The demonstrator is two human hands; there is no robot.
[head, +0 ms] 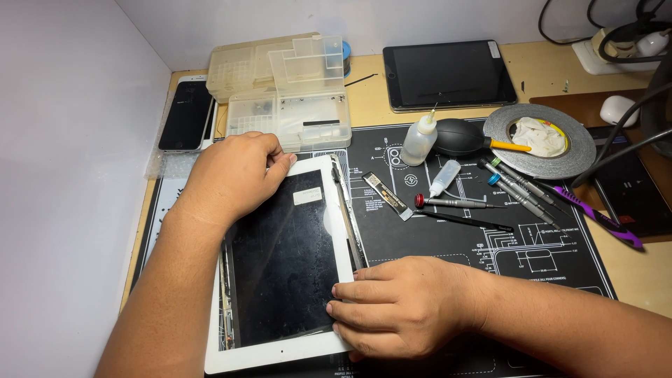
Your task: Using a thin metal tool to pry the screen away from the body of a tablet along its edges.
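a wooden bench (630,269) set into a white-walled corner carries a black repair mat (448,241) printed with white diagrams. the white-framed tablet (280,273) lies at the mat's left front; its glass panel sits skewed on the body, with the frame edge exposed along the right side. the left hand (231,178) lies knuckles up on the upper left corner, fingers curled over the top edge, pressing rather than gripping. the right hand (399,304) lies flat beside the lower right edge, its fingertips (343,290) on the white bezel.

for this step, it seems best to keep pressure even at both corners, slide the panel rather than lift it, and avoid flexing the glass.

behind the tablet: clear plastic parts boxes (290,94), a dark phone (185,115) and a second tablet (448,73). to the right: a dropper bottle (418,142), a black air blower (458,136), a tape roll (539,140), and precision screwdrivers (518,189).
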